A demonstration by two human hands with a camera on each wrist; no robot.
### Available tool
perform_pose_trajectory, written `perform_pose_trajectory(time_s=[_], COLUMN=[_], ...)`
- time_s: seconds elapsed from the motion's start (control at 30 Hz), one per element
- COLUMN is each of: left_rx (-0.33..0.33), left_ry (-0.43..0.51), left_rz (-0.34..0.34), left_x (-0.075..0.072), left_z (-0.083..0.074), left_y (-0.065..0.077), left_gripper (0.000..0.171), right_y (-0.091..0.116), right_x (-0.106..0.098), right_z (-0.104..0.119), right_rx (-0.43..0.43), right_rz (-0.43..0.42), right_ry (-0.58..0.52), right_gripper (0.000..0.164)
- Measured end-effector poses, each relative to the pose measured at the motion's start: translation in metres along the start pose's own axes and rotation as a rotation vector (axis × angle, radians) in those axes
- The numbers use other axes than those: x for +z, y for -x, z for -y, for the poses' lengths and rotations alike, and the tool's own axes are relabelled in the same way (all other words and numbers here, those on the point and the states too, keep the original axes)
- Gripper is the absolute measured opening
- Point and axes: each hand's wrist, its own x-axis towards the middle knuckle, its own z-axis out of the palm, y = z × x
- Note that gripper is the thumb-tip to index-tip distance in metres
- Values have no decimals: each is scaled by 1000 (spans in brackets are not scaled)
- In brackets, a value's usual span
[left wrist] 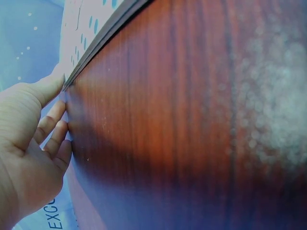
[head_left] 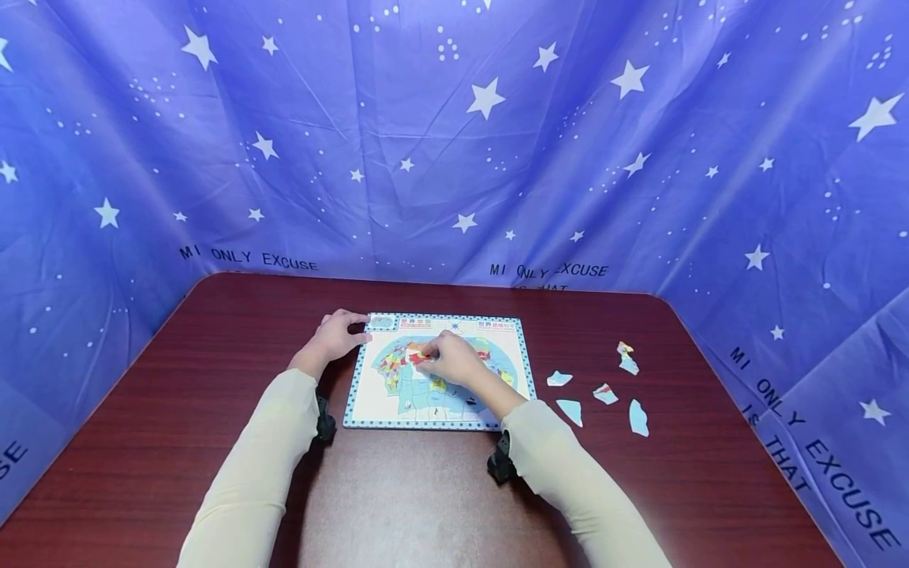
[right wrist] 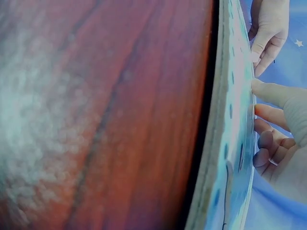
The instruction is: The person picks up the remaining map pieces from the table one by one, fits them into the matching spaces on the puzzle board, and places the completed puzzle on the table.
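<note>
A world map jigsaw puzzle with a blue dotted border lies flat on the table. My left hand is at its upper left corner, thumb and a finger touching the edge. In the left wrist view, the left hand's other fingers lie loosely bent beside the board. Over the middle of the map, my right hand has its fingers bent, pinching a reddish puzzle piece against the board. A white patch shows beside this piece. The right wrist view shows the right thumb and fingers down at the board's surface.
Several loose pieces lie right of the board: a blue one, a red and blue one, a yellow and blue one, and more pale blue ones. The dark red table meets a blue star-printed curtain behind.
</note>
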Motion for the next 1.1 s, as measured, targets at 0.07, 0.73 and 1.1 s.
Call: perform_pose_trajectory(time_s=[0.07, 0.73, 1.1], left_rx=[1, 0, 0], left_ry=[-1, 11, 21], left_rz=[-1, 0, -1], left_x=[0, 1, 1], left_z=[0, 1, 1], left_y=[0, -1, -1], left_gripper=[48, 48, 48], right_y=[0, -1, 3], right_x=[0, 4, -2], right_z=[0, -2, 0], right_rx=[2, 25, 16], right_rz=[4, 10, -21], right_ry=[-6, -42, -32], right_gripper=[34, 34, 35])
